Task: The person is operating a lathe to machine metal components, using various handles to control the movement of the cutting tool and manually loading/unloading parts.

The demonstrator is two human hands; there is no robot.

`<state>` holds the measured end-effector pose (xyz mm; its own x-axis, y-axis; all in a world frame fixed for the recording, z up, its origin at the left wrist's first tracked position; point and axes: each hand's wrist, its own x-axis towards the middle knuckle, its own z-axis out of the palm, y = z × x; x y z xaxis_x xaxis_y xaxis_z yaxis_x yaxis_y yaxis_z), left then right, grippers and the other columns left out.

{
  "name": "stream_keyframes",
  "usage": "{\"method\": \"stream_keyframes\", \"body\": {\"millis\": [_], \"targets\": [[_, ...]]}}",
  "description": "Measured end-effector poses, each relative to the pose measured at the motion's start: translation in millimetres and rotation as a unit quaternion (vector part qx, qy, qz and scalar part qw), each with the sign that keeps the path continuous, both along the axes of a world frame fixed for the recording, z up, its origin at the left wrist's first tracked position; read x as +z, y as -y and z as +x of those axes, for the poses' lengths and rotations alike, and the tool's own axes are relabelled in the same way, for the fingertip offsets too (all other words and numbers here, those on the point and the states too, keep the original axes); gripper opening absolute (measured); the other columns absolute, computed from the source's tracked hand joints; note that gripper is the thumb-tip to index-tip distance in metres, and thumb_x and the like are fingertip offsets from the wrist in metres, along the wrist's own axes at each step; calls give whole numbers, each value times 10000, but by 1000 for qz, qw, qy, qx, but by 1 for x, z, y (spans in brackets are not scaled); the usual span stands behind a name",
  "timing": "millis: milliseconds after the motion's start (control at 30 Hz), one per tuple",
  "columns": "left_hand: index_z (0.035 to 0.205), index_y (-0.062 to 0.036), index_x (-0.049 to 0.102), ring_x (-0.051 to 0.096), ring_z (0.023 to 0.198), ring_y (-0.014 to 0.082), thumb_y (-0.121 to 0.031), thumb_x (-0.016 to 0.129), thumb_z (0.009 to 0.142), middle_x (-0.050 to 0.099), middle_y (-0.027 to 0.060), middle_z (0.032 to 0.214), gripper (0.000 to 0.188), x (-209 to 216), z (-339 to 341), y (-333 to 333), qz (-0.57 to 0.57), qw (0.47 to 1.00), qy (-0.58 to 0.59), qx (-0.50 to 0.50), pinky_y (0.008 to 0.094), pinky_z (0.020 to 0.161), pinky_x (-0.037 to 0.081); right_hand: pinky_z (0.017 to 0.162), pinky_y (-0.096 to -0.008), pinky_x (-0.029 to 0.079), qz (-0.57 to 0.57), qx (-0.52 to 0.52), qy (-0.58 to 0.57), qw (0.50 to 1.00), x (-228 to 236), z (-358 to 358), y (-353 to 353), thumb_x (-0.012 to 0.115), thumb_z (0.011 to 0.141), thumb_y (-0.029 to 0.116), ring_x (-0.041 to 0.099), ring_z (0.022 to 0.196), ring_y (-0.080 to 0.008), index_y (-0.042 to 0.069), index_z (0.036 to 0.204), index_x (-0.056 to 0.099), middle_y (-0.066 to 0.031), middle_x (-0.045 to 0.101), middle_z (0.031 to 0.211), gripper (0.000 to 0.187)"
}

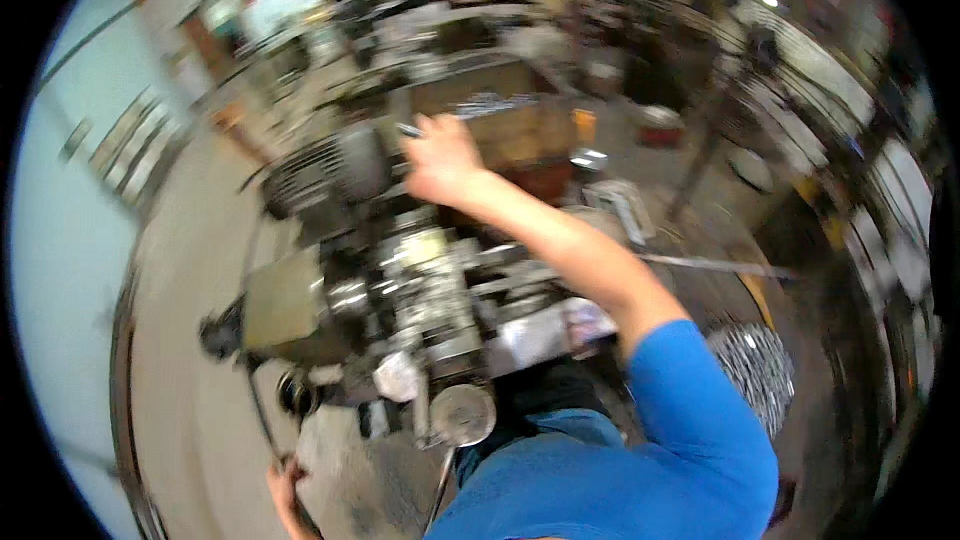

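Observation:
My right hand (445, 160) reaches across to the far side of a metalworking machine (432, 285), its fingers closed on a small shiny metal piece (408, 130) whose kind is too blurred to tell. It is beside a grey finned motor (325, 172) and in front of a brownish box (485, 130) bearing small bright metal bits. Low at the left, my left hand (286, 482) is wrapped round a long thin dark lever (262, 412) that slants down from the machine. A round metal knob (463, 414) sits at the machine's near end, close to my body.
A heap of small shiny metal pieces (755, 375) lies to my right. A long metal bar (715, 265) extends across the bench on that side. White cloth or paper (532, 338) rests by the machine. A pale blue wall (75, 210) rises at the far left.

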<state>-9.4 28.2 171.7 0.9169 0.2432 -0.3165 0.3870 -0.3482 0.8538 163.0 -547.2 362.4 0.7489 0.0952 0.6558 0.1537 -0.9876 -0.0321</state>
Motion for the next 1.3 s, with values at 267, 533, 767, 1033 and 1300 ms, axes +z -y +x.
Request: {"method": "stream_keyframes", "body": {"millis": [267,533,767,1033,1300], "targets": [[1162,57,426,544,600,217,-244,635,801,554,135,822,515,-65,26,-36,-35,990,-44,129,368,596,503,808,-417,463,214,121,155,957,-104,-135,62,670,528,236,543,972,-368,52,975,626,-234,526,1136,486],[1179,18,452,525,571,210,-319,627,813,552,121,730,528,-88,44,-44,-19,979,-101,179,388,616,499,823,-358,478,220,-543,-329,741,-274,-416,220,628,597,280,580,954,-306,39,915,657,-183,607,966,400],[987,4,561,514,641,148,-311,640,823,535,27,717,363,-43,2,-50,-109,994,-6,-1,318,608,475,792,-401,493,168,-502,-483,697,-382,-451,310,492,772,268,612,926,-334,19,933,653,-191,632,992,337],[980,60,541,599,585,195,-220,640,817,572,100,672,338,2,-10,2,-69,996,41,47,329,564,540,645,-406,492,43,-378,-598,706,-425,-472,400,581,678,189,618,773,-337,27,737,667,-187,640,827,193],[971,55,539,612,596,184,-168,625,820,587,110,678,283,3,-14,10,-106,992,37,62,319,543,549,751,-288,463,554,-73,-99,823,-203,-377,265,533,698,13,586,864,-194,-61,887,660,-81,618,937,239]]}}
